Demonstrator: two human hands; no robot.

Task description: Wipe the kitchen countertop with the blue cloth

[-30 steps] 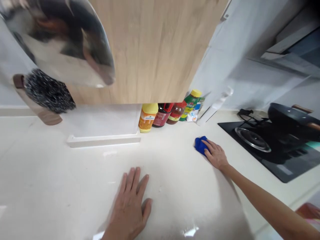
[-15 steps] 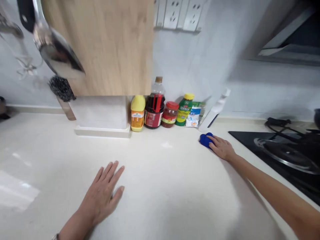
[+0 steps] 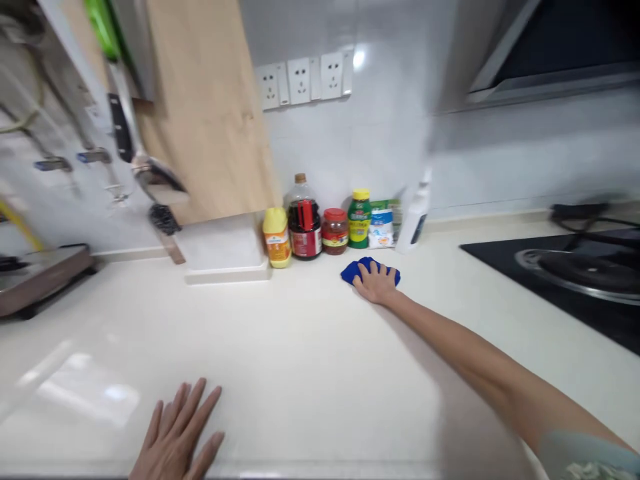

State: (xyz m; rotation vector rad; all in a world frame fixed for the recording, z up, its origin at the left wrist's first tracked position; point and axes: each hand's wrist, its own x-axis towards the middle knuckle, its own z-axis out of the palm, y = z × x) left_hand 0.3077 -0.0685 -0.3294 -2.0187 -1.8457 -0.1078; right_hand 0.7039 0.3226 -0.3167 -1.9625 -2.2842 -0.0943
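My right hand (image 3: 376, 283) presses a blue cloth (image 3: 351, 271) onto the white countertop (image 3: 300, 347), just in front of the green bottle with a yellow cap (image 3: 359, 220) and a white and blue packet (image 3: 381, 231). Parts of the cloth stick out on both sides of my fingers. Near the counter's front edge at the lower left, my left hand (image 3: 177, 433) lies palm down with its fingers spread and nothing in it. Part of that hand is cut off by the bottom of the picture.
Along the wall stand a yellow bottle (image 3: 277, 239), a dark sauce bottle (image 3: 305, 227), a red-lidded jar (image 3: 335, 232) and a white spray bottle (image 3: 415, 217). A black stove (image 3: 560, 267) is at the right. Utensils hang by a wooden panel (image 3: 210, 107) at the upper left.
My right hand and the blue cloth have moved left, from near the spray bottle to in front of the green bottle. The view has shifted, and my left hand appears lower in it.
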